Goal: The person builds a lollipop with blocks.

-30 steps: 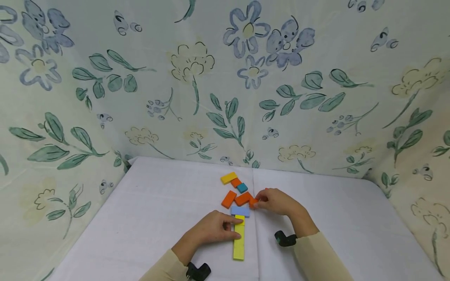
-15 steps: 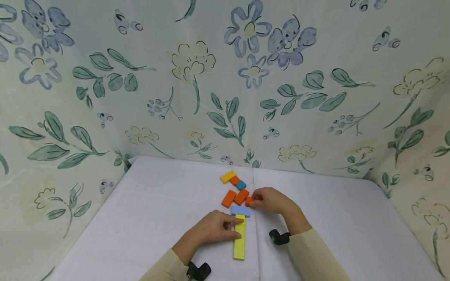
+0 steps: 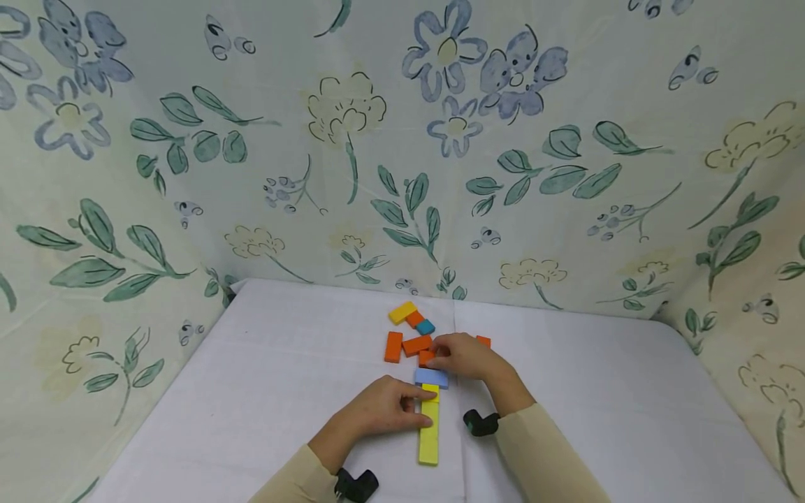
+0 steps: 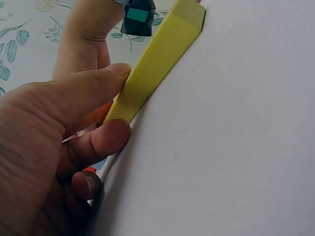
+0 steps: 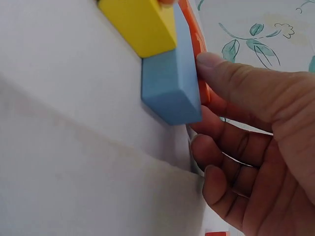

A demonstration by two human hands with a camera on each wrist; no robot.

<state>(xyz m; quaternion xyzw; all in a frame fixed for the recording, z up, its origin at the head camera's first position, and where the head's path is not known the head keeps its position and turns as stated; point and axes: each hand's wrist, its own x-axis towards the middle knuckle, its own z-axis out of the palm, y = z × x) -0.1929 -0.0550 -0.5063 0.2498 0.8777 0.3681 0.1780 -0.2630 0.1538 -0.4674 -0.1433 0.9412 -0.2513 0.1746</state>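
My left hand [image 3: 386,405] lies beside a column of yellow blocks. Its index finger reaches over a small yellow block [image 3: 430,388], and the thumb touches a long yellow-green block [image 3: 428,447] below it. In the left wrist view thumb and finger meet the edge of the long yellow-green block [image 4: 152,59]. A light-blue block [image 3: 430,378] lies crosswise at the column's far end. Just beyond it, my right hand [image 3: 467,356] pinches a small orange block [image 3: 425,358]. In the right wrist view that orange block [image 5: 202,73] stands against the light-blue block [image 5: 167,88], partly hidden.
Two longer orange blocks [image 3: 393,347] lie left of the right fingers. Farther back are a golden-yellow block [image 3: 402,313], a small orange block [image 3: 415,319] and a teal block [image 3: 425,326]. Another orange block [image 3: 483,341] shows behind the right hand. Flowered cloth [image 3: 352,175] hangs behind the table.
My right hand has moved left with the small orange block, and the loose blocks ahead have shifted left and turned. The orange block behind that hand now shows. My left hand has stayed put.
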